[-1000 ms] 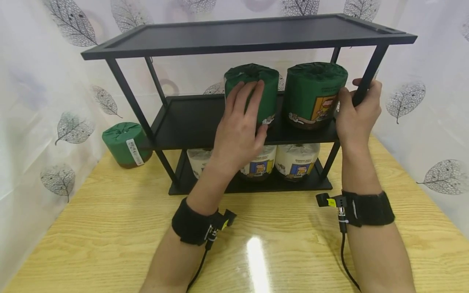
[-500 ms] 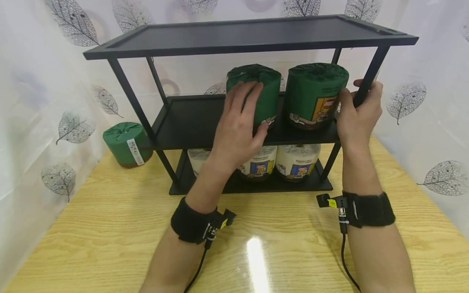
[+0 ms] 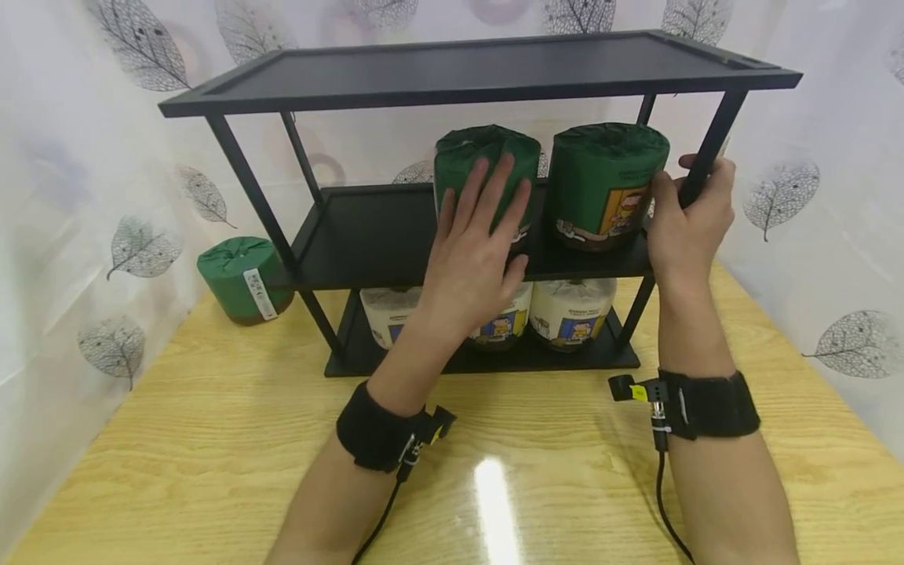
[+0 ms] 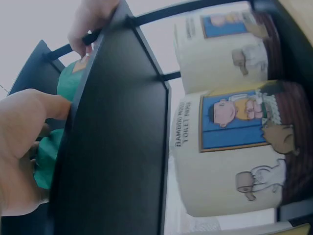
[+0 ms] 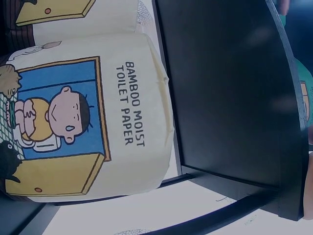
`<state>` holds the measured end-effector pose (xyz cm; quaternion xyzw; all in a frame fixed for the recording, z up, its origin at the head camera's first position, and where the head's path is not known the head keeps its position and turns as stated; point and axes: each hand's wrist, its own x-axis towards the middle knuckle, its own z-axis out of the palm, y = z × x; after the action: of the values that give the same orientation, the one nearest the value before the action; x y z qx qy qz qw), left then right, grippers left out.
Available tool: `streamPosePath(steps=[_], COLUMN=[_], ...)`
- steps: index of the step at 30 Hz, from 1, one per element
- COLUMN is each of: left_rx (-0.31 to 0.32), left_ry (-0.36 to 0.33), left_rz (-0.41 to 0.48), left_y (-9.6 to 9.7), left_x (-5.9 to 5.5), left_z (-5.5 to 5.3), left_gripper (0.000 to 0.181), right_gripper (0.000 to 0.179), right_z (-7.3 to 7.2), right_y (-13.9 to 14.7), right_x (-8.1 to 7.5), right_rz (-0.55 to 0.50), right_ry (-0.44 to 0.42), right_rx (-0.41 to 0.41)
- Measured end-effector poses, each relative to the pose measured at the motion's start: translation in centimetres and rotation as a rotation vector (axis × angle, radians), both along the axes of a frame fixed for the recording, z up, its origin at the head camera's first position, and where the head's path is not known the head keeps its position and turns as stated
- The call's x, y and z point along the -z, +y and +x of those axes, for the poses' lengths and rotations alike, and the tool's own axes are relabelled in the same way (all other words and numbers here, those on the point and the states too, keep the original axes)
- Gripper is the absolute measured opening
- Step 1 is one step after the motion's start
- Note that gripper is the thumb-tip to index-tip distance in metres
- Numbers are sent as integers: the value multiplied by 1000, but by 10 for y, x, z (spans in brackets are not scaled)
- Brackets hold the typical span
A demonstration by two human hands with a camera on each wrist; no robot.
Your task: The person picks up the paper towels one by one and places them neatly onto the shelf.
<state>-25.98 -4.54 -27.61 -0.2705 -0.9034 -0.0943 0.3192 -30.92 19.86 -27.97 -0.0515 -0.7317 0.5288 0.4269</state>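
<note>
A black metal rack [image 3: 494, 74] stands on the table, with two green-wrapped toilet paper rolls on its middle shelf. My left hand [image 3: 469, 255] lies against the front of the left green roll [image 3: 487, 140], its fingers straight and spread. To the right, the other green roll [image 3: 582, 184] shows a cartoon panel. My right hand [image 3: 688, 224] grips the rack's front right post [image 3: 720, 129], thumb on the inner side beside that roll. In the left wrist view, the left hand [image 4: 24, 142] shows above the shelf board [image 4: 117, 127], partly hiding green wrapping.
On the bottom shelf sit three cream toilet paper rolls [image 3: 574, 310], printed with a cartoon and lettering. A third green roll [image 3: 240, 278] with a white label stands on the wooden table [image 3: 247, 439], left of the rack. A leaf-patterned curtain [image 3: 63, 235] hangs behind.
My left hand's fingers have straightened and spread over the green roll, and the hand has shifted slightly right. The right hand keeps its grip on the post.
</note>
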Motion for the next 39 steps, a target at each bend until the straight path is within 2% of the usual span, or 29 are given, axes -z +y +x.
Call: streamPosePath(steps=[2, 6, 22, 31, 39], left_rx=[-11, 19, -4, 29, 56], left_ry=[16, 44, 32, 11, 57], left_rz=[14, 63, 16, 44, 92], left_y=[-2, -4, -4, -8, -12], left_x=[1, -1, -5, -5, -6], left_z=[-1, 0, 2, -1, -5], left_gripper=[75, 76, 79, 77, 72], right_gripper=[18, 18, 18, 19, 19], right_z=[0, 0, 1, 1, 1], right_y=[-1, -1, 0, 0, -1], right_x=[0, 0, 1, 2, 1], right_rz=[-1, 13, 4, 16, 13], right_ry=[-1, 9, 1, 3, 12], right_rx=[-8, -6, 5, 4, -1])
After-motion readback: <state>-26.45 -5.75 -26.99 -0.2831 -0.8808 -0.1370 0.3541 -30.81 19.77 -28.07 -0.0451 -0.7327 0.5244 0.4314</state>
